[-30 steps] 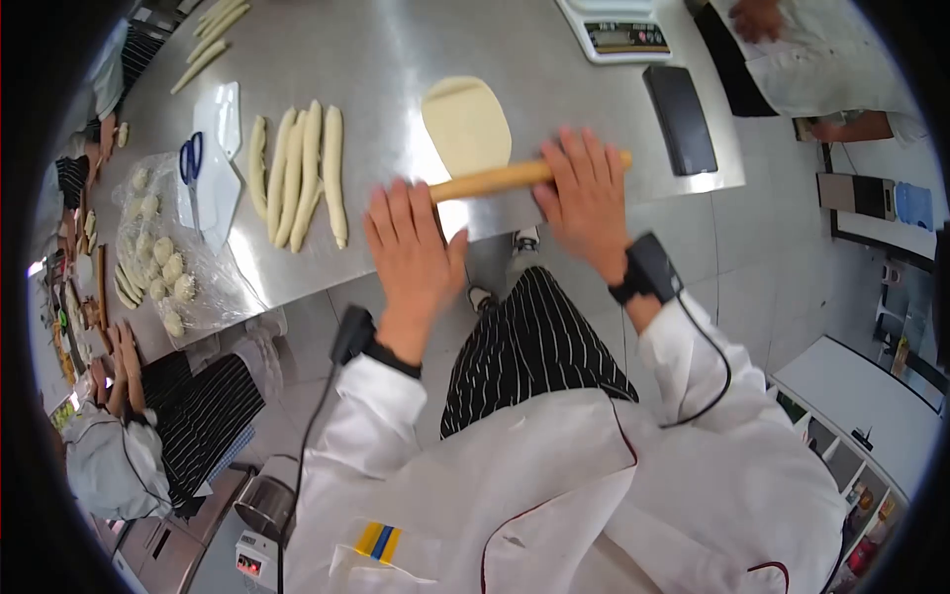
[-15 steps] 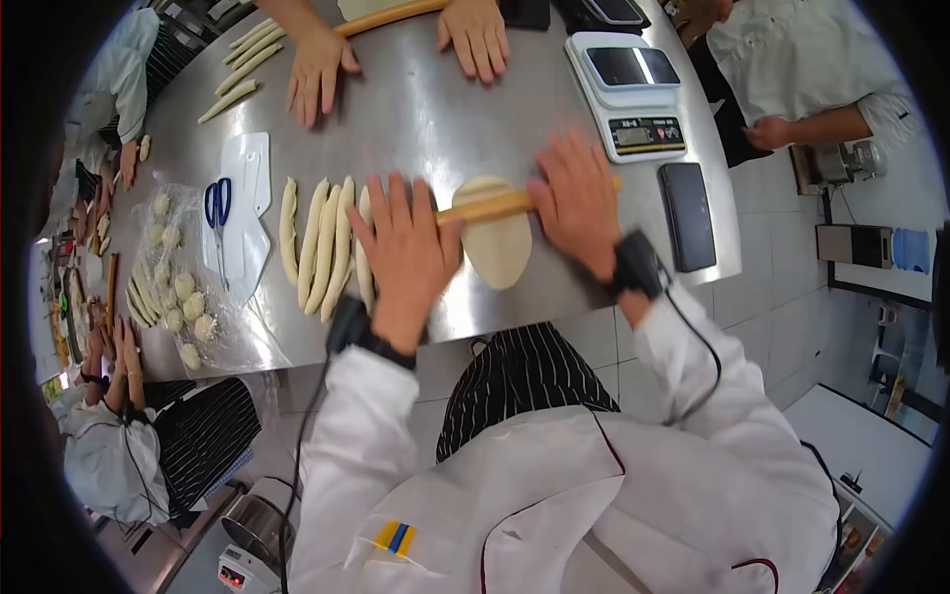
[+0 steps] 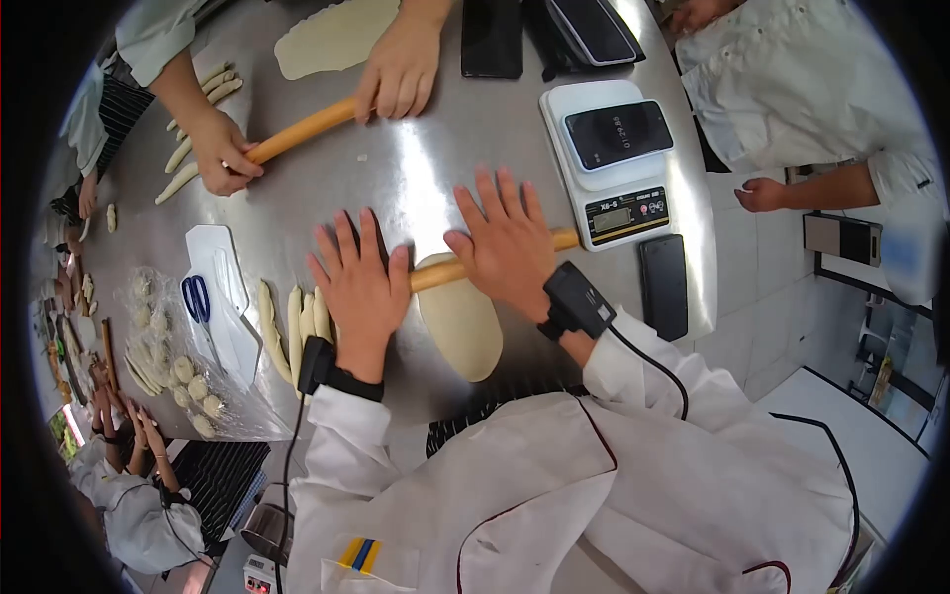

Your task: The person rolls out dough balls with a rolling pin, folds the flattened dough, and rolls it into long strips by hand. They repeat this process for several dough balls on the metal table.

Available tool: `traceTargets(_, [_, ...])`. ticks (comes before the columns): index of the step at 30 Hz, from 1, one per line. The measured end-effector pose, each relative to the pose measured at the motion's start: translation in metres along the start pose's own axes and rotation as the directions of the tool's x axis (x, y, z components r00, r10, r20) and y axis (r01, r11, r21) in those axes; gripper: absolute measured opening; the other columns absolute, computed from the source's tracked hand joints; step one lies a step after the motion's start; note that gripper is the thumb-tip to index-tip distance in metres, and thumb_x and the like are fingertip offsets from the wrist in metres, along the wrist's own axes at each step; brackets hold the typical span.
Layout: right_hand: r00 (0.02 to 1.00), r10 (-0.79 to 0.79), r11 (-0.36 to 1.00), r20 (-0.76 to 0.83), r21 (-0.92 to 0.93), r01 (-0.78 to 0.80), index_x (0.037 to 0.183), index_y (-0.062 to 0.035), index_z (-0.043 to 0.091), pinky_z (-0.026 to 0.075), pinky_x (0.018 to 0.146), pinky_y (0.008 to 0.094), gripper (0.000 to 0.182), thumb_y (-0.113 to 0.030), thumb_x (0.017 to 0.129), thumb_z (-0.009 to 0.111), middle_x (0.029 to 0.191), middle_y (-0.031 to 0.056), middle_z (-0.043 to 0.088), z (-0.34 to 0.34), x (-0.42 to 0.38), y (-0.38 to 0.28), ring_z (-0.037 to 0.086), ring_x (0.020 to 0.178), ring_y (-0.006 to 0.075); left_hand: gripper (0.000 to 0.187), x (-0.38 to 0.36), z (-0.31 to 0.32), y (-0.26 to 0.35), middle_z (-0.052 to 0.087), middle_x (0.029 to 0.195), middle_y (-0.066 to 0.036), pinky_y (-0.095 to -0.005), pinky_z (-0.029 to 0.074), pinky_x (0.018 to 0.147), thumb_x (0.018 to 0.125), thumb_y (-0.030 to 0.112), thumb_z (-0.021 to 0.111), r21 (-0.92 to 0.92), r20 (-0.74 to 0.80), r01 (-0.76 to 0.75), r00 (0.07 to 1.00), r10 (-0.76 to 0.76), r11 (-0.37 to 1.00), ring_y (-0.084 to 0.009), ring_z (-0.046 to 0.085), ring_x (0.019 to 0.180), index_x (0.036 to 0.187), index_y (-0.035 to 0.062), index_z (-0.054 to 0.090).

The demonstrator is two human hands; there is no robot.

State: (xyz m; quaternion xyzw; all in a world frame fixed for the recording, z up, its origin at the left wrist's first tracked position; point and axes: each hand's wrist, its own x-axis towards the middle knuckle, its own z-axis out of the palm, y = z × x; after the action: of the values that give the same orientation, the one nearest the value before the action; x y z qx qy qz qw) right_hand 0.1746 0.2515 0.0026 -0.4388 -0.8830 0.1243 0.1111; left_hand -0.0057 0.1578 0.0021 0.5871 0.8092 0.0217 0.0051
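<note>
Under my two palms lies a wooden rolling pin (image 3: 435, 275), resting across the upper part of a flat oval of dough (image 3: 462, 332). My left hand (image 3: 361, 287) is spread flat over the pin's left end, fingers apart. On its right part rests my right hand (image 3: 510, 243), also flat with fingers spread. The pin's right tip shows beyond that hand, near the scale. Several dough strips (image 3: 269, 332) lie left of my left hand, some partly hidden by it.
A white scale (image 3: 609, 178) with a phone on it and a black phone (image 3: 663, 287) are at right. Left are blue-handled scissors (image 3: 196, 299), white scrapers and bagged dough balls (image 3: 184, 369). Across the table, a co-worker's hands hold another rolling pin (image 3: 302, 133).
The view has shifted, so the table sits lower. My hands and pin are now over the dough's upper end. The co-worker's hands, flat before, now grip their pin away from their dough.
</note>
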Motion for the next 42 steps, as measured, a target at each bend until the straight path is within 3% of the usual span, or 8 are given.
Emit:
traceTargets(8, [0.99,0.0,0.951,-0.139,0.307,0.043,0.127,-0.001,0.058,0.034,0.108,0.0546,0.049,-0.04,0.096,0.054,0.138,0.0235,0.053,0.007,0.065,0.028,0.045,0.133,0.0401,0.063,0.058,0.012,-0.028,0.043,0.149,-0.024,-0.0617,0.015,0.116,0.095,0.047,0.047,-0.141,-0.196,-0.091,0.979,0.062,0.986,-0.0441,0.027,0.144,0.142,0.0053,0.049])
traceTargets(15, [0.978,-0.148,0.989,-0.145,-0.051,0.142,0.127,-0.0007,0.058,0.028,0.113,0.0545,0.053,-0.042,0.094,0.052,0.138,0.0195,0.054,-0.011,-0.111,0.015,0.043,0.135,0.0373,0.067,-0.11,0.0,0.022,0.044,0.148,-0.023,-0.0591,0.013,0.117,0.092,0.043,0.049,-0.249,-0.151,-0.101,0.986,0.064,0.963,-0.0442,0.03,0.142,0.139,-0.0036,0.048])
traceTargets(22, [0.994,-0.081,0.996,-0.069,-0.04,0.078,0.122,0.003,0.06,0.036,0.108,0.0488,0.051,-0.04,0.096,0.051,0.138,0.0232,0.053,0.002,0.016,0.024,0.046,0.133,0.0379,0.059,0.012,0.012,-0.006,0.048,0.142,-0.027,-0.0567,0.03,0.112,0.094,0.037,0.049,-0.017,-0.157,-0.077,0.985,0.073,0.997,-0.0426,0.04,0.136,0.132,-0.0084,0.052])
traceTargets(31, [0.961,-0.208,0.976,-0.18,-0.109,0.191,0.124,-0.0018,0.06,0.034,0.11,0.0509,0.045,-0.036,0.096,0.05,0.142,0.0198,0.051,0.002,-0.123,0.023,0.044,0.135,0.0358,0.053,-0.12,0.01,0.001,0.047,0.143,-0.026,-0.0577,0.026,0.113,0.097,0.033,0.046,-0.149,-0.19,-0.209,0.965,0.179,0.967,-0.048,0.036,0.138,0.136,-0.0032,0.05])
traceTargets(35, [0.949,-0.276,0.94,-0.153,-0.247,0.234,0.117,-0.0041,0.064,0.035,0.109,0.0511,0.041,-0.036,0.096,0.05,0.141,0.0199,0.052,0.005,0.003,0.042,0.048,0.131,0.0372,0.052,0.003,0.029,-0.016,0.051,0.139,-0.025,-0.0556,0.035,0.108,0.1,0.042,0.041,0.113,-0.418,-0.169,0.886,0.201,0.979,-0.0466,0.043,0.132,0.133,0.0048,0.056])
traceTargets(38, [0.981,-0.176,0.98,-0.075,-0.109,0.168,0.119,-0.0025,0.063,0.035,0.11,0.0513,0.043,-0.036,0.096,0.05,0.141,0.0206,0.051,0.01,-0.025,0.04,0.046,0.133,0.037,0.055,-0.025,0.021,-0.008,0.052,0.139,-0.025,-0.0511,0.037,0.107,0.098,0.042,0.044,0.019,-0.196,-0.144,0.97,0.145,0.989,-0.0439,0.044,0.133,0.133,0.0009,0.056])
traceTargets(39, [0.921,-0.237,0.971,-0.31,-0.055,0.232,0.122,-0.0031,0.063,0.034,0.11,0.0524,0.045,-0.036,0.094,0.053,0.141,0.0199,0.052,0.02,-0.062,0.042,0.046,0.133,0.0377,0.058,-0.056,0.021,-0.003,0.055,0.137,-0.024,-0.0474,0.04,0.105,0.096,0.043,0.047,-0.055,-0.263,-0.199,0.948,0.178,0.978,-0.0424,0.046,0.131,0.129,-0.0037,0.057])
traceTargets(42, [0.905,-0.24,0.966,-0.351,-0.177,0.187,0.124,-0.0042,0.063,0.036,0.109,0.0525,0.045,-0.035,0.091,0.058,0.137,0.0192,0.055,0.003,-0.179,0.013,0.051,0.127,0.0399,0.072,-0.149,0.025,0.009,0.045,0.148,-0.019,-0.0554,0.019,0.115,0.089,0.043,0.057,-0.162,-0.362,-0.306,0.903,0.232,0.938,-0.0381,0.037,0.14,0.144,-0.0013,0.043])
